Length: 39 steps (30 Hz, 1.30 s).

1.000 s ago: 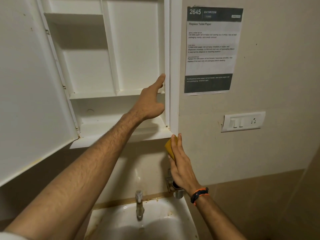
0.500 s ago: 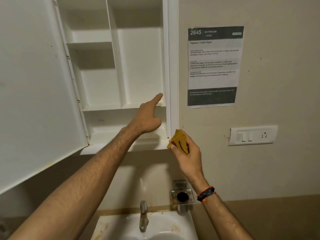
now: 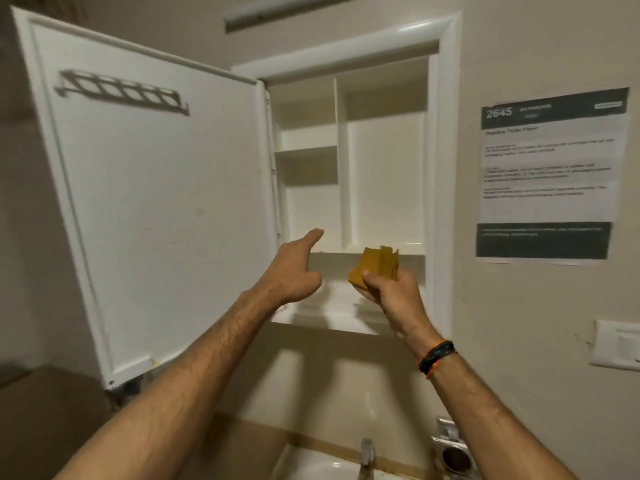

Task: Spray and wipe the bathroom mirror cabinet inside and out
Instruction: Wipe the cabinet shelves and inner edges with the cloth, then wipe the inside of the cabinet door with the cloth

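Observation:
The white mirror cabinet (image 3: 445,140) hangs open on the wall, its shelves bare. Its door (image 3: 156,202) swings out to the left, showing a white inner face with a small rack near the top. My right hand (image 3: 391,292) grips a folded yellow cloth (image 3: 375,266) in front of the lower shelf, not touching the cabinet. My left hand (image 3: 294,271) is raised beside it with the fingers loosely extended toward the lower left compartment, holding nothing. No spray bottle is in view.
A printed notice (image 3: 550,174) is taped to the wall right of the cabinet, with a switch plate (image 3: 616,344) below it. Underneath are a white sink (image 3: 322,469), a tap (image 3: 367,455) and a metal holder (image 3: 453,452).
My right hand lifted the cloth from the cabinet's lower right outer corner up and left to the front of the lower shelf. My left hand came off the frame's inner edge. The view tilted up.

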Each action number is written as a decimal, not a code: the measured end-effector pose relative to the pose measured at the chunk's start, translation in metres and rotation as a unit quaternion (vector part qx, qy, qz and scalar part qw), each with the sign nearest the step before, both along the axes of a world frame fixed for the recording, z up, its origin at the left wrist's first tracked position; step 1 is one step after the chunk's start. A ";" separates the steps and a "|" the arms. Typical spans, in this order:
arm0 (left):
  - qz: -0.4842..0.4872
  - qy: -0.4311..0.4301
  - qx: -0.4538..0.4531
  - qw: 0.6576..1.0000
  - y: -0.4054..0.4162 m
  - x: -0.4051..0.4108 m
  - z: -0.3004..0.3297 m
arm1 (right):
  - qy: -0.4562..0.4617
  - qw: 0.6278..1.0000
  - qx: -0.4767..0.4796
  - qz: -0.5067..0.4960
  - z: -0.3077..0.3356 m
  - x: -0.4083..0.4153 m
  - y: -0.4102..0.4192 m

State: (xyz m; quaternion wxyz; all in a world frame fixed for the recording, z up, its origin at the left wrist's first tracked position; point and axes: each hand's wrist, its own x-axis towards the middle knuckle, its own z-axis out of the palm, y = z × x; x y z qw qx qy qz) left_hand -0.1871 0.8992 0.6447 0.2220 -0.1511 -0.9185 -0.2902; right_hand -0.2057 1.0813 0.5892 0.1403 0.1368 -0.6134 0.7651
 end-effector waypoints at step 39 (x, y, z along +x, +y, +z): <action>0.349 0.425 -0.091 0.830 -0.159 0.066 0.175 | 0.199 0.972 -0.096 0.073 0.239 -0.056 -0.189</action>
